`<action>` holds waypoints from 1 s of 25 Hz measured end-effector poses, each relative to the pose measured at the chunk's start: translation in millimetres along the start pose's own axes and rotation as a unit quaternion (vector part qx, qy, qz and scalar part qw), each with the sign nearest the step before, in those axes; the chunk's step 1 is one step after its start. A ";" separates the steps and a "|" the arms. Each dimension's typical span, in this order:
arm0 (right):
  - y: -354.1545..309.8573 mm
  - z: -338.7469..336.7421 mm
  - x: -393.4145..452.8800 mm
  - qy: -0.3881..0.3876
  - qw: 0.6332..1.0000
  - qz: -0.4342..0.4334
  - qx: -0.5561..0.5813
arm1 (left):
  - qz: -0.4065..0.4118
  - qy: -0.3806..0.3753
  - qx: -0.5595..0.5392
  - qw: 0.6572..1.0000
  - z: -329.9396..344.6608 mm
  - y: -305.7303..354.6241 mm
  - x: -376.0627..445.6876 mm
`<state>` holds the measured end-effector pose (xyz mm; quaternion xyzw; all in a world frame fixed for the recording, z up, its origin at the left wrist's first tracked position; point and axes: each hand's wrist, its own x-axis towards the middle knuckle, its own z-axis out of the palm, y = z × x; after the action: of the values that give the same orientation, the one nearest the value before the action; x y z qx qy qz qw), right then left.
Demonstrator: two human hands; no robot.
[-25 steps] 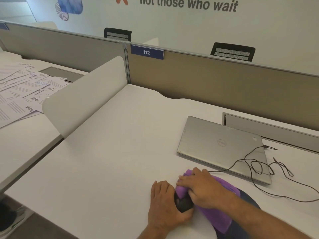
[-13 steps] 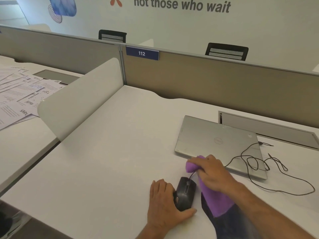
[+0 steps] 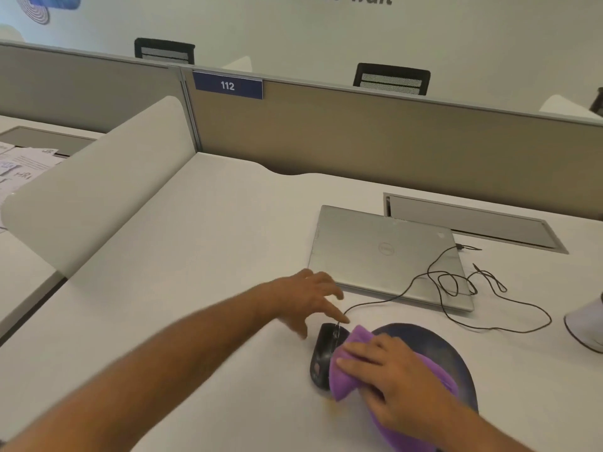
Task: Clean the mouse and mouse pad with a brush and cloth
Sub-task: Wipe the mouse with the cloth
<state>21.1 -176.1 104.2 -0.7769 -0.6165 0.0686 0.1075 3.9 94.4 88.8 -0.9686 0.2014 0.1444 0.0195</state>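
A black wired mouse (image 3: 321,358) lies on the white desk just left of a dark round mouse pad (image 3: 434,347). My right hand (image 3: 388,376) grips a purple cloth (image 3: 346,373) and presses it against the mouse's right side; the cloth trails back over the pad. My left hand (image 3: 310,298) hovers above and behind the mouse with fingers spread, holding nothing, one fingertip near the mouse cable. No brush is visible.
A closed silver laptop (image 3: 385,252) lies behind the mouse, with the black cable (image 3: 456,288) looped over it. A white object (image 3: 587,324) sits at the right edge. A desk divider (image 3: 91,197) stands on the left, papers (image 3: 23,168) beyond it.
My left hand let go of the mouse and lifted forward with fingers spread. My right hand brought the cloth back down onto the mouse's right side. The view shifted and more of the pad shows.
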 end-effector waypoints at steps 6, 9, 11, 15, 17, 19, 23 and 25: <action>-12.1 17.0 25.8 -0.080 0.994 -0.035 -0.067 | 0.163 -0.091 0.205 0.961 -15.3 13.8 59.2; -13.4 25.5 35.3 -0.106 0.993 -0.011 -0.053 | 0.197 -0.094 0.210 0.953 -18.8 17.3 63.8; -14.5 27.4 39.8 -0.114 0.992 0.011 -0.058 | 0.201 -0.094 0.220 0.950 -20.3 19.9 63.6; -27.8 28.2 39.8 -0.175 0.981 0.000 -0.089 | 0.204 -0.087 0.242 0.945 -20.3 21.9 61.5; -38.7 30.0 35.0 -0.230 0.962 -0.080 -0.125 | 0.205 -0.084 0.254 0.941 -19.2 21.6 62.2; -43.4 29.0 30.8 -0.258 0.945 -0.133 -0.149 | 0.202 -0.091 0.268 0.937 -18.9 22.7 62.9; -35.8 22.7 44.0 -0.196 0.975 -0.047 -0.094 | 0.199 -0.095 0.273 0.937 -19.9 26.8 60.8; -29.3 25.4 53.9 -0.155 0.986 0.033 -0.041 | 0.184 -0.096 0.268 0.941 -18.8 28.4 59.9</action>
<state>-0.2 -115.2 88.4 -0.7808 -0.6017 0.1667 -0.0235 50.4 43.5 90.1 -0.8548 0.4049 0.1785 0.2711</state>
